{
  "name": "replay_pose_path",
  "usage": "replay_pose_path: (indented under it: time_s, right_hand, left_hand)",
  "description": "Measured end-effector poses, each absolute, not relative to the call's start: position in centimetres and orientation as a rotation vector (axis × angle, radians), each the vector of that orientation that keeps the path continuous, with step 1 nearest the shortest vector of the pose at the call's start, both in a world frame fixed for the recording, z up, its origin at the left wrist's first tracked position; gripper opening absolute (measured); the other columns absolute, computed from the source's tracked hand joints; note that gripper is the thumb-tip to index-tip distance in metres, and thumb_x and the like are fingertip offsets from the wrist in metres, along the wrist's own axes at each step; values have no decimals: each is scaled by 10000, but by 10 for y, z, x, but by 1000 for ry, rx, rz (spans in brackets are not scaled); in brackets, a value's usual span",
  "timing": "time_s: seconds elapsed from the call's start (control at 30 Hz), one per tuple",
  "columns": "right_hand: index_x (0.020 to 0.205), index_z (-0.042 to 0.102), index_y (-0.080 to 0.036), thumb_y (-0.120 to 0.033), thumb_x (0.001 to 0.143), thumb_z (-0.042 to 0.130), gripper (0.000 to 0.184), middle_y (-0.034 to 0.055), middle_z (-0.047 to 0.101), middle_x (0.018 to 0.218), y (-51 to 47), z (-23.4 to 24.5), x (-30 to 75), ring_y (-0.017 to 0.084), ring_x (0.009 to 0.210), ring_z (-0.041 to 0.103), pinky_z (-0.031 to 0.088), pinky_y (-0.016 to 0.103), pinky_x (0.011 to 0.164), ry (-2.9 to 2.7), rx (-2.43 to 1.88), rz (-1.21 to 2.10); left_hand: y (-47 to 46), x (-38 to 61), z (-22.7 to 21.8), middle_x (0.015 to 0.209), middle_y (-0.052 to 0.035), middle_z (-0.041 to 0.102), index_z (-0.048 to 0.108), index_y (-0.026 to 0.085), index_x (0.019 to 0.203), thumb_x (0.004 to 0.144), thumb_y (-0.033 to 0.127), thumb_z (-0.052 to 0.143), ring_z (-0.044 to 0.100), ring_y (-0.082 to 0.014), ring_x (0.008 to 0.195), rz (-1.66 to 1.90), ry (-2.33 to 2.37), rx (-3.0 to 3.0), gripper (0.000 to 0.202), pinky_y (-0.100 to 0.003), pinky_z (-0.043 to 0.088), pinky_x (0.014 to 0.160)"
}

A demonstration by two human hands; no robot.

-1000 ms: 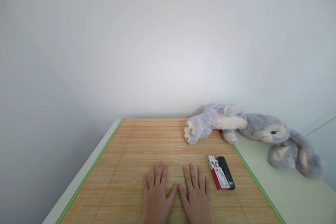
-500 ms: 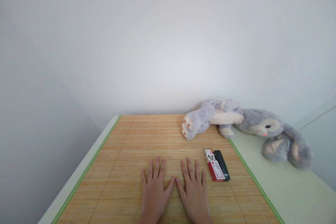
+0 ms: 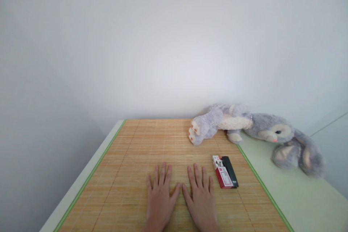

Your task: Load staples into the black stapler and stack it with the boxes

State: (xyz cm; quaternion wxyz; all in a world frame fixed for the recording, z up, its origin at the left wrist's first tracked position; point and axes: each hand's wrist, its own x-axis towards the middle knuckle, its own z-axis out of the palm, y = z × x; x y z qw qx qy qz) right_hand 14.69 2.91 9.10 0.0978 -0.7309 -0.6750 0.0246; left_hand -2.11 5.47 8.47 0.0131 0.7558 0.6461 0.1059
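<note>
My left hand [image 3: 160,198] lies flat on the bamboo mat [image 3: 122,188], palm down with its fingers spread. Beside it my right hand [image 3: 200,200] rests the same way, and the two thumb tips almost meet. Both hands hold nothing. To the right of my right hand lies a black stapler [image 3: 230,171]. Against the stapler's left side sit a red and white box [image 3: 224,178] and a smaller white and red box [image 3: 216,161] with a picture on it.
A grey plush rabbit [image 3: 235,121] lies on its side along the back right, its legs on the mat and its head on the pale green tabletop [image 3: 293,192]. Behind the table stands a white wall [image 3: 163,43]. Green trim [image 3: 268,189] edges the mat.
</note>
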Motion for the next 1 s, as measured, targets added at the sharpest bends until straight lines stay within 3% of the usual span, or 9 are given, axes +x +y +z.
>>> replay_pose_path:
  time_s: [0.7,0.77,0.87,0.93,1.0]
  right_hand:
    - [1625,258,-293,-563,1022,380,671,38,143,1716,30,93,144,354,1590,28,53,653,1251,-1934,-2139,141]
    - [1606,325,-302,-539,999,457,665,35,215,1701,29,99,147,363,1585,79,74,663,1253,-1893,-2073,255]
    - [1539,465,-333,-484,978,529,585,17,418,1621,23,119,168,329,1534,312,251,599,1254,-1791,-1805,568]
    - [1488,537,-340,-449,987,529,512,10,499,1569,19,137,196,280,1480,426,354,503,1236,-1643,-1620,652]
    - [1465,561,-342,-471,942,602,540,9,504,1567,17,151,234,288,1484,417,312,511,1258,-1474,-1566,548]
  left_hand:
    - [54,-20,86,1714,-16,183,274,319,1618,994,544,411,58,-333,1598,371,2007,2336,678,-653,-8,1255]
    - [55,-21,84,1712,-19,193,295,315,1612,993,498,427,65,-344,1596,412,1993,2324,659,-675,-30,1247]
    - [54,-19,81,1707,-2,205,325,315,1603,994,390,409,84,-341,1595,547,1970,2227,619,-682,-78,1246]
    - [50,-11,80,1702,11,214,322,305,1607,971,325,412,112,-325,1593,678,1893,2104,643,-629,-83,1275]
    - [41,6,82,1699,42,206,272,303,1625,924,256,434,132,-287,1593,749,1670,2012,722,-539,-49,1315]
